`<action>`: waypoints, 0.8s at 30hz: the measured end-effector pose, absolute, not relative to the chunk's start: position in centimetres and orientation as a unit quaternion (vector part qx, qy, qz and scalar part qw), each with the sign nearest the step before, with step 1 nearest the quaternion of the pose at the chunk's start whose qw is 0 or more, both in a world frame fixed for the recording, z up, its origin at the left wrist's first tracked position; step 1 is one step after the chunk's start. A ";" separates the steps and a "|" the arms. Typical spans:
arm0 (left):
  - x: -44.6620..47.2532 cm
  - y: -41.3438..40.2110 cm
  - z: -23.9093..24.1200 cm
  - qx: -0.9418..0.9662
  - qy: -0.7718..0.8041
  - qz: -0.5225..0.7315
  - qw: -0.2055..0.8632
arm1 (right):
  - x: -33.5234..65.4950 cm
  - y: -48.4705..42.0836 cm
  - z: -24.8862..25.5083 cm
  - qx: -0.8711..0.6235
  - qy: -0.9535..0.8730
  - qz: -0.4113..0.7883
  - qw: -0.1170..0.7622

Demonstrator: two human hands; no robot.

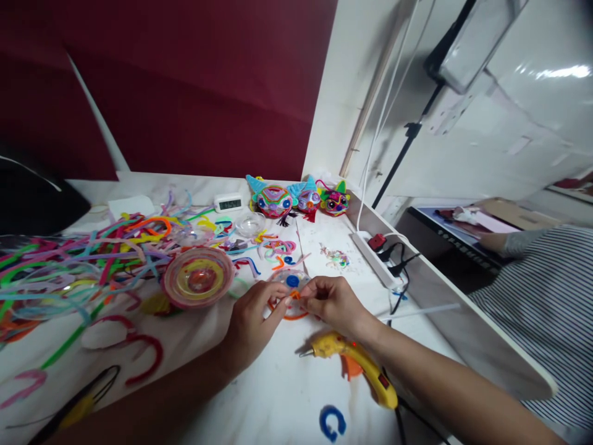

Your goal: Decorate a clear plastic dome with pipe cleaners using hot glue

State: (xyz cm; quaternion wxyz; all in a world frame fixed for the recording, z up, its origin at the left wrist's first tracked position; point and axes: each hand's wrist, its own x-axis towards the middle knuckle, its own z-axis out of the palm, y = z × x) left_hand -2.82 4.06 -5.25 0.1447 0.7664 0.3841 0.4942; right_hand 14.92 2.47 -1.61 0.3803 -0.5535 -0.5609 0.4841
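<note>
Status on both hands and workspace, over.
Left hand and right hand: pinching small orange piece. Blue round piece just beyond. Yellow glue gun close by, possibly in the way.

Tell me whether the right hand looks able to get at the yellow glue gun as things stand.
Probably yes: the yellow glue gun lies close by the right hand, with nothing seen lying on it. That hand appears to be pinching a small orange piece, though, so it would likely need freeing first.

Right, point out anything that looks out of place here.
The yellow glue gun lies on its side on the tabletop near the right hand; with a red light showing, it may be hot, so that seems odd.
</note>
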 end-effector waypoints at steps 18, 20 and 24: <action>-2.7 5.3 -5.0 0.812 0.340 0.468 0.082 | 15.3 4.2 -1.0 -0.619 -0.559 0.458 0.308; -2.8 5.4 -5.0 0.809 0.342 0.469 0.088 | 15.2 4.3 -0.7 -0.624 -0.561 0.454 0.299; -3.1 5.5 -5.0 0.817 0.325 0.464 0.105 | 15.2 4.6 -0.6 -0.628 -0.564 0.454 0.285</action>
